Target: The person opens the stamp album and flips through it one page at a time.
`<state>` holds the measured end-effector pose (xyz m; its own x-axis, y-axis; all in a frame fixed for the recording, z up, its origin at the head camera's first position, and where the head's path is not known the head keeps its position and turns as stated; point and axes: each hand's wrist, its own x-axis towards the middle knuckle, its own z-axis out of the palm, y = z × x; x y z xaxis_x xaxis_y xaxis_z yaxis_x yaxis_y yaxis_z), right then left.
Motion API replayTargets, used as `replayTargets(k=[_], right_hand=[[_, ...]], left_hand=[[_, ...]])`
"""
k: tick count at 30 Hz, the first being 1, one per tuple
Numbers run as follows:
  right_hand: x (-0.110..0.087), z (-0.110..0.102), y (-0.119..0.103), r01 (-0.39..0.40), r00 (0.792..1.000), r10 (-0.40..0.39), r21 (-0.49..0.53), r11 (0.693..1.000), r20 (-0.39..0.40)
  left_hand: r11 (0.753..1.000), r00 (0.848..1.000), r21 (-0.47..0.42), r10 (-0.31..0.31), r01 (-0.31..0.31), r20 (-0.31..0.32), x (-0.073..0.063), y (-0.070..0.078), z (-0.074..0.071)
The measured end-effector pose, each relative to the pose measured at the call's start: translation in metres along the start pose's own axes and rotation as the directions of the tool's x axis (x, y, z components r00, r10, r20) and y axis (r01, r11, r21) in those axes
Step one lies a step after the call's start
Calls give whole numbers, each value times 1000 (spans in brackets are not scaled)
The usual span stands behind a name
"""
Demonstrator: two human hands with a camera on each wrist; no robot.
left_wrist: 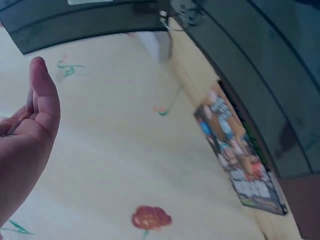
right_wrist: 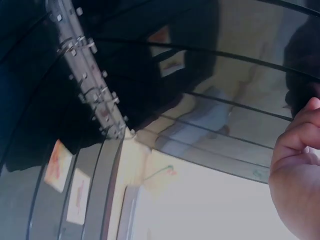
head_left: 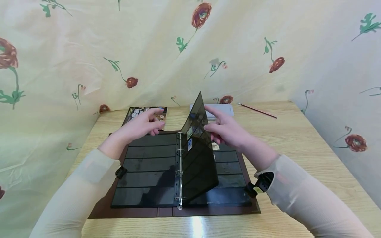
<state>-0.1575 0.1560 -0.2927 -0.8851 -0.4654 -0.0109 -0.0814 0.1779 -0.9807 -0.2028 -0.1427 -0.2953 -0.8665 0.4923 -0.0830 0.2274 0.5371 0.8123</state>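
Observation:
A ring-bound stamp album [head_left: 148,165] lies spread on the table, with black pocketed pages in a dark brown cover. One dark see-through page [head_left: 199,165] stands raised from the metal rings [head_left: 180,172]. Two small stamps [head_left: 190,144] show on it. My right hand [head_left: 224,129] holds this page by its free edge near the top, thumb in front and index finger reaching along behind. Stamps [right_wrist: 58,165] also sit on the page lying beneath. Over the album's upper left hovers my left hand [head_left: 144,124], index finger and thumb extended, holding nothing.
Behind the album's left side lies a colourful picture booklet [head_left: 135,114]. A pale grey flat case [head_left: 224,109] sits behind the raised page. Farther right is a dark red pencil [head_left: 257,110]. Flower-patterned cloth [head_left: 166,49] hangs along the table's back and sides.

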Motion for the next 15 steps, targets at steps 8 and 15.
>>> replayTargets(k=[8, 15], right_hand=[[15, 23, -15, 14, 1000, -15, 48, 999, 14], [29, 38, -19, 19, 999, -23, 106, 994, 34]], left_hand=[[996, 999, -76, 39, -40, -13, 7, 26, 7], [992, 1000, -126, 21, -23, -19, 10, 38, 10]])
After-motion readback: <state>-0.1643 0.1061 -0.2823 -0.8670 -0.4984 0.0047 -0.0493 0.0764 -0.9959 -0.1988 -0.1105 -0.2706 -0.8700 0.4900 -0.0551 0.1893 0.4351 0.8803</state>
